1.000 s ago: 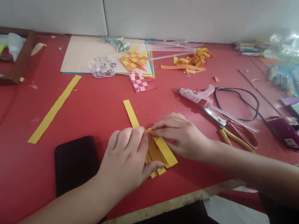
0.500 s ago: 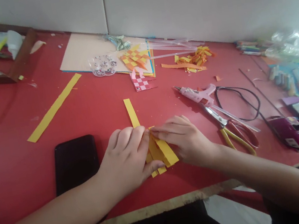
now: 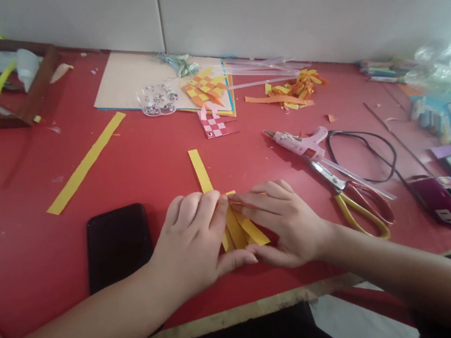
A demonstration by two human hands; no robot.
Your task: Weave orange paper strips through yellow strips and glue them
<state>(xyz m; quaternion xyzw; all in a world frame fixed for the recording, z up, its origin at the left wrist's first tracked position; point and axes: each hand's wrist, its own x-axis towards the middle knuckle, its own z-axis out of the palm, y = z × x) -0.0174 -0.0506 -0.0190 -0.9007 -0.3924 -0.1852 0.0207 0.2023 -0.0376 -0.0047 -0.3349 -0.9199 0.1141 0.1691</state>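
Observation:
Near the table's front edge, several yellow paper strips (image 3: 236, 230) lie together between my two hands. My left hand (image 3: 195, 236) is closed on their left side, its thumb along the lower ends. From the other side my right hand (image 3: 282, 220) grips the strips with its fingertips, and its thumb meets the left thumb at the bottom. One yellow strip end (image 3: 200, 170) sticks out above my left fingers. The fingers hide where the strips meet. A single loose yellow strip (image 3: 86, 162) lies apart to the left.
A black phone (image 3: 118, 246) lies beside my left wrist. Right of my hands are a pink glue gun (image 3: 301, 143) and scissors (image 3: 360, 210). Behind sit a pink woven paper fish (image 3: 213, 123), an orange woven piece (image 3: 204, 85) and googly eyes (image 3: 158, 99). A wooden tray (image 3: 38, 79) stands far left.
My right thumb has come down to the strips' lower ends and now touches the left thumb. The right-hand strip lies flatter. The view has shifted slightly.

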